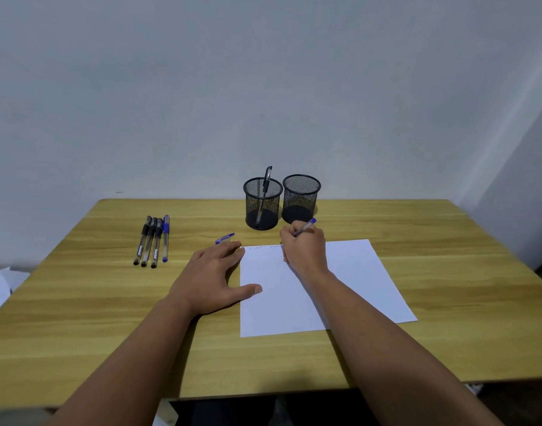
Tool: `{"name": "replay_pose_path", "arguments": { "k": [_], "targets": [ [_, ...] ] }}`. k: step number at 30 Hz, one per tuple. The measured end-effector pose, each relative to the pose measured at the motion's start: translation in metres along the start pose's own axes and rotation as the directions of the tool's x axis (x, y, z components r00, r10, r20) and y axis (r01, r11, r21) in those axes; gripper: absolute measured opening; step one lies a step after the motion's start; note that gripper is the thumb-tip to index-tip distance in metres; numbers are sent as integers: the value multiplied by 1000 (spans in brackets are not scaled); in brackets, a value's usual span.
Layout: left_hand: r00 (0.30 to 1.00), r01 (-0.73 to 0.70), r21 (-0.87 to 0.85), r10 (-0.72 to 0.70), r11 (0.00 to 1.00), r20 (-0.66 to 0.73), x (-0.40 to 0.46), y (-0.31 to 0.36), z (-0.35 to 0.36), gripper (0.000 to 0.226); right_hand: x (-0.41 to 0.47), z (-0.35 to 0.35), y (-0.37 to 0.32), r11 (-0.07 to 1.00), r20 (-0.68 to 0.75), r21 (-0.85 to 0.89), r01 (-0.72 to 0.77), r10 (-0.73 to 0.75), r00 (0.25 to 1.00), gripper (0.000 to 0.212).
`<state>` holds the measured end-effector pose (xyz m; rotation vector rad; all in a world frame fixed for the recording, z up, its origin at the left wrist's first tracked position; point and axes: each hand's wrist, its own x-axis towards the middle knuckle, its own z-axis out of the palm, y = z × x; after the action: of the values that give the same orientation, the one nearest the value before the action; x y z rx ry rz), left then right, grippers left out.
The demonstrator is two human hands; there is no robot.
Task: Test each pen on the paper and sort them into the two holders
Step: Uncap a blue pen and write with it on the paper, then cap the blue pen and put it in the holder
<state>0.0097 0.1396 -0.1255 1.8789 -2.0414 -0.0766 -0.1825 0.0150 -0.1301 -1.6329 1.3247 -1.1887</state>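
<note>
Now testing: right hand (305, 250) pinching blue pen (306, 226) against paper (349, 278), left hand (214, 278) flat, fingers relaxed, steadying the sheet's edge; cap (225, 238) aside

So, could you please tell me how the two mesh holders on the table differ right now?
The left holder has one black-capped pen standing tilted in it; the right holder shows no pens. The left holder is fully in view, while the right hand, writing with a blue pen, covers the right holder's base. Both are black round mesh cups, upright, side by side.
</note>
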Motion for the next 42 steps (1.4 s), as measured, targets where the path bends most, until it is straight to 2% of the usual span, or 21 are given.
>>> {"name": "replay_pose_path", "arguments": {
  "k": [4,9,16,19,22,25,27,29,31,33,35,37,40,42],
  "targets": [
    [1000,-5,2,5,1000,-6,0,0,0,100,0,-1,0,999,-12,30,-11,12,1000,43],
    [1000,-10,-10,10,1000,-23,-1,0,1,98,-3,-4,-6,999,-28,-36,11,-12,1000,48],
    [1000,-6,-12,6,1000,-20,-2,1,2,98,-5,-3,-7,1000,-56,-6,-18,17,998,51],
    [1000,6,-10,-6,1000,-3,-3,4,3,101,-4,-11,-7,988,-88,99,-117,126,988,41],
    [1000,14,-16,-14,1000,3,-4,4,2,102,3,-18,-9,917,-46,312,-249,276,960,38],
    [1000,3,-13,-4,1000,-2,-4,4,1,103,7,-31,-18,863,58,408,-296,299,952,40],
    [1000,-8,-21,8,1000,-8,-5,6,1,101,8,-44,-26,883,28,397,-249,259,965,41],
    [999,-9,-89,5,996,-43,-8,7,0,94,10,-56,-34,879,-16,427,-211,241,970,41],
    [990,5,-149,-27,989,-142,-7,3,-4,78,14,-66,-44,851,-9,481,-211,246,969,39],
    [962,27,-115,-57,993,-267,1,-5,-11,63,20,-74,-57,811,62,530,-248,255,965,35],
    [948,95,-5,-92,995,-304,12,-12,-17,56,26,-84,-65,762,149,564,-319,286,947,46],
    [957,163,103,-132,981,-258,26,-8,-19,52,28,-100,-64,744,163,583,-326,286,944,46],
    [960,251,117,-232,961,-158,41,0,-18,40,26,-112,-55,811,100,527,-253,236,967,17],
    [962,258,139,-240,956,-130,45,-4,-19,35,24,-108,-55,839,119,495,-226,192,974,17]
  ]
}}
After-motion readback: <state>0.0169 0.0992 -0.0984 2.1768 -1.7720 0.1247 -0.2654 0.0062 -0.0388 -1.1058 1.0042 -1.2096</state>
